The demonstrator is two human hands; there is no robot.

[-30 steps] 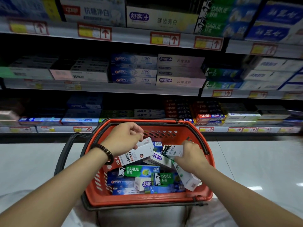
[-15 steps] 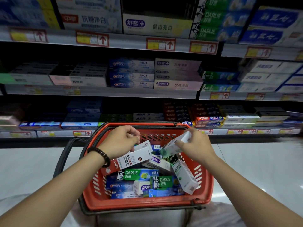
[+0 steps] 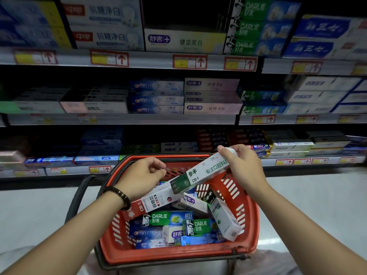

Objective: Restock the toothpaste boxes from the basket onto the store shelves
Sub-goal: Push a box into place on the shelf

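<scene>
A red basket (image 3: 178, 255) stands in front of me, filled with several toothpaste boxes, among them a green Darlie box (image 3: 168, 218) and a white-green box (image 3: 224, 219) leaning on the right wall. My right hand (image 3: 242, 167) grips one end of a long white-and-green box (image 3: 200, 173) and holds it slanted above the basket. My left hand (image 3: 143, 175) is curled over the upper end of a red-and-white box (image 3: 155, 201), whose red end lies against the basket's left wall. The hold itself is partly hidden under the palm.
Three shelf levels of stacked toothpaste boxes face me: a top shelf (image 3: 158, 60), a middle shelf (image 3: 139, 119) and a bottom shelf (image 3: 297, 161) just behind the basket. A dark gap (image 3: 184, 14) sits above a single white box on the top shelf. Pale floor lies on both sides.
My right hand has lifted the white-and-green box out of the basket, up and to the right. My left hand has stayed on the red-and-white box. The view has tilted slightly down.
</scene>
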